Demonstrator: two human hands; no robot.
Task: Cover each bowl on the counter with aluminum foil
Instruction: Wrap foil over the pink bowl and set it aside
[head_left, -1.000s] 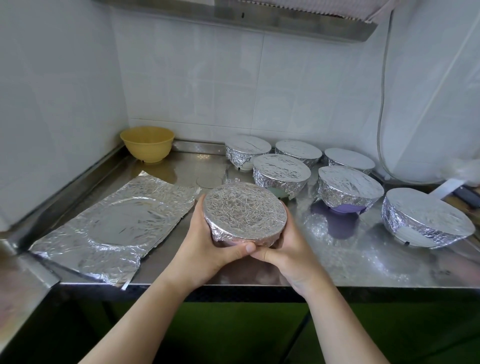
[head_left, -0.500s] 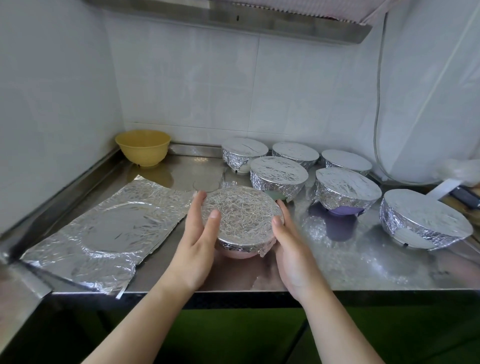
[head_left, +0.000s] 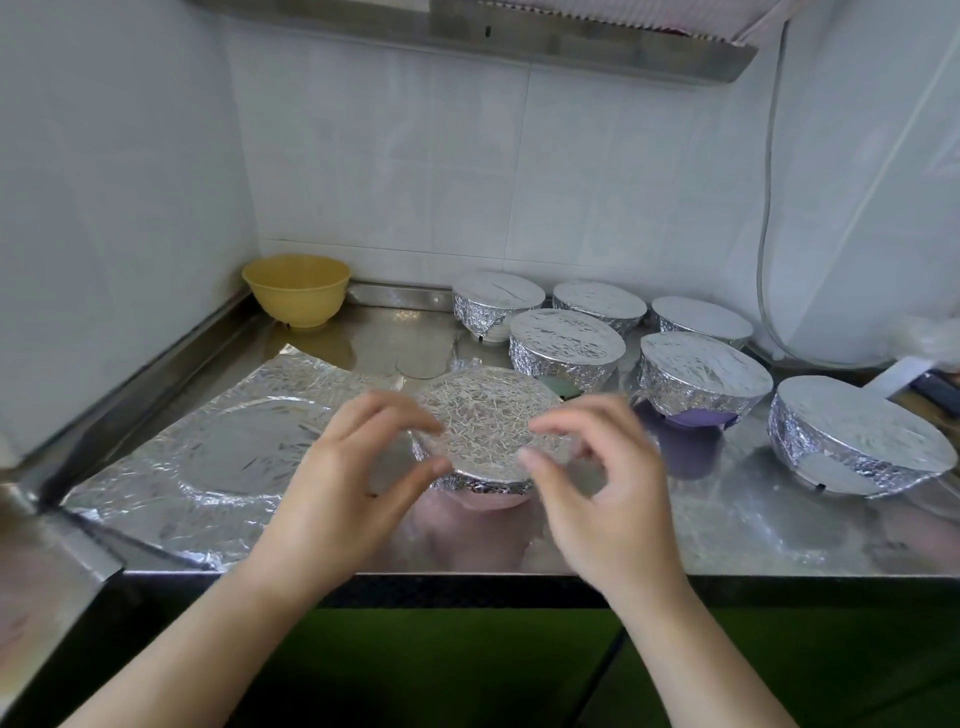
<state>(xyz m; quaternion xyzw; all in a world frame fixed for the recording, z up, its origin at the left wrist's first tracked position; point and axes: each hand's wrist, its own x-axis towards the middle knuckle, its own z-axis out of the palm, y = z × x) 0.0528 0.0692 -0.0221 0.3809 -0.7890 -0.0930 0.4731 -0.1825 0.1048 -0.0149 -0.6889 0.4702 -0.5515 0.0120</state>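
A pink bowl wrapped in crinkled foil (head_left: 485, 431) stands on the steel counter (head_left: 675, 530) near its front edge. My left hand (head_left: 353, 467) and my right hand (head_left: 597, 478) hover on either side of it, fingers loosely curled, holding nothing. A bare yellow bowl (head_left: 296, 288) sits in the back left corner. A flat foil sheet (head_left: 223, 447) with a round imprint lies at the left. Several foil-covered bowls stand behind and to the right, among them one at the centre (head_left: 566, 345), one with a purple base (head_left: 701, 379) and one at the far right (head_left: 857, 441).
Tiled walls close off the left side and the back. A white cable (head_left: 766, 208) hangs down the right wall. A steel shelf (head_left: 519, 36) runs overhead. The counter's front edge drops to a green cabinet front (head_left: 441, 670).
Both hands set the foil-wrapped bowl down on the counter, let go of it and drew back a little, fingers loose. The camera tilted upward slightly.
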